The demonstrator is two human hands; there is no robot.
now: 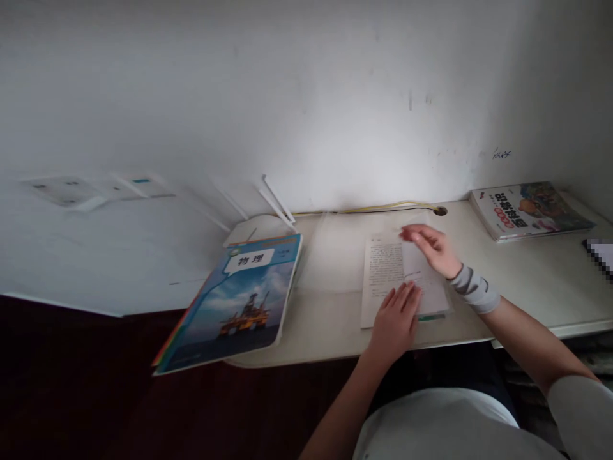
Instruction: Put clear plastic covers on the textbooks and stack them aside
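Nearest, a white shirt (440,425) fills the bottom of the view. The left hand (395,319) lies at the six o'clock side of a booklet (383,275), palm down, fingers stretched flat over the paper; its grip encloses nothing. The booklet rests on the tabletop (330,326) in front of the person, its printed page to the left and a paler sheet (421,268) to the right, with a green strip (431,317) showing at five o'clock.

At nine o'clock from the booklet, a blue textbook (253,300) lies aslant, its near corner jutting past the tabletop edge. A bump from the left arm could tip it off, because part of it has no support.

The right hand (431,249), a grey band (474,287) on its wrist, is at the booklet's one o'clock, fingers curled; blur hides whether its grip pinches the sheet. A hard pull there could crease or tear the paper, and light pressure from the left hand could let the booklet skid.

Farther off, at one o'clock, a yellow cable (383,207) runs to a hole (439,211). Books (531,211) lie between two and three o'clock, before the marked wall (359,115).
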